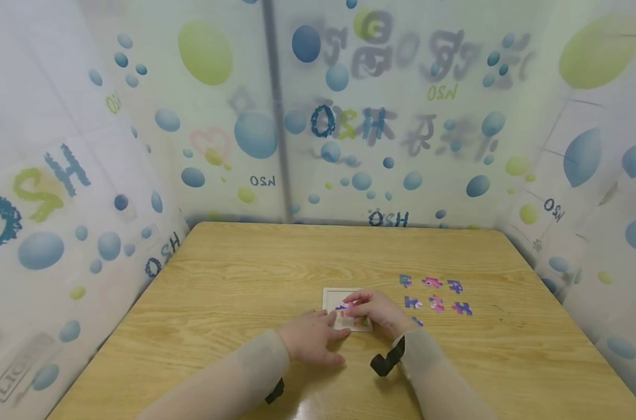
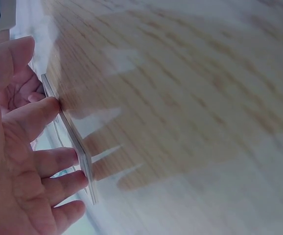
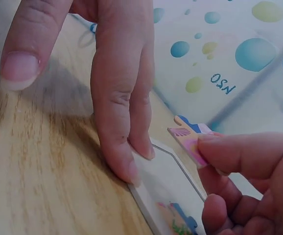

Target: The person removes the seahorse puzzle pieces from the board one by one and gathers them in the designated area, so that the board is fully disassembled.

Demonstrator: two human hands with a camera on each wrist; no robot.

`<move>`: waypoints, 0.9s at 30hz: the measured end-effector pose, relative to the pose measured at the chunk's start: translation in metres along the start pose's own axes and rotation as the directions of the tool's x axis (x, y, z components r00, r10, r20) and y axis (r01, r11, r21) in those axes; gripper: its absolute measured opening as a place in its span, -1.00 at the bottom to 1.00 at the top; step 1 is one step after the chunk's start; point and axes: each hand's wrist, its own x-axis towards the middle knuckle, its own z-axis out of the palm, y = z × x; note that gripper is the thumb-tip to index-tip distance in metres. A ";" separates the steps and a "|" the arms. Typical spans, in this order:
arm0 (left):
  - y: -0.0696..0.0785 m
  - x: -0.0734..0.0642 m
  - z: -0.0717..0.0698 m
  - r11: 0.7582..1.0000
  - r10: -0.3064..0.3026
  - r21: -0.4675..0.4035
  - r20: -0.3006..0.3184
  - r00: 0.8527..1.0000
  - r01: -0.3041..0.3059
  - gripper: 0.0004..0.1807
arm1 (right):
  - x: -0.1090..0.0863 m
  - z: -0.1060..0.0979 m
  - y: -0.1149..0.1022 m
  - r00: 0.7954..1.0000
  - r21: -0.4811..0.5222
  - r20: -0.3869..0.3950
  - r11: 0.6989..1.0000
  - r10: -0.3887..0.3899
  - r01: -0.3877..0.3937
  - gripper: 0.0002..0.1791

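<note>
My right hand (image 1: 378, 310) pinches a pink, orange and blue jigsaw piece (image 3: 185, 138) between thumb and forefinger, raised over a shallow white puzzle tray (image 1: 325, 297). In the right wrist view, another piece (image 3: 176, 218) with green and blue print lies inside the tray, in the corner near its front edge. My left hand (image 1: 312, 338) is spread with fairly straight fingers. Its fingertips touch the near-left edge of the tray (image 2: 78, 139), while the thumb stays off the tray.
Right of the tray, several loose jigsaw pieces (image 1: 436, 304) lie in rough rows, one small piece (image 1: 417, 321) close to my right wrist. The wooden table (image 1: 234, 262) is bounded at the back and sides by a printed curtain (image 1: 223, 192).
</note>
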 end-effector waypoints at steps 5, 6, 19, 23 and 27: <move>0.000 0.000 -0.001 1.000 0.000 0.001 0.000 1.000 0.000 -0.28 | 0.001 -0.001 -0.003 0.999 -0.001 -0.023 1.000 0.024 -0.024 -0.77; 0.000 0.000 -0.001 1.000 0.000 0.001 0.001 1.000 0.000 -0.28 | 0.001 -0.001 -0.003 0.999 0.004 -0.027 1.000 0.031 -0.031 -0.77; -0.001 0.001 0.001 1.000 -0.013 0.013 0.011 1.000 0.013 -0.29 | -0.013 -0.026 -0.012 0.998 -0.059 -0.058 0.998 0.005 -0.009 -0.69; -0.001 0.001 0.001 1.000 -0.016 0.001 0.018 1.000 0.016 -0.29 | -0.019 -0.042 -0.009 0.996 -0.060 -0.088 0.998 0.021 -0.026 -0.65; -0.001 0.000 0.001 1.000 -0.020 0.000 0.015 1.000 0.020 -0.30 | -0.026 -0.062 -0.004 0.994 -0.081 -0.107 0.996 0.027 -0.035 -0.62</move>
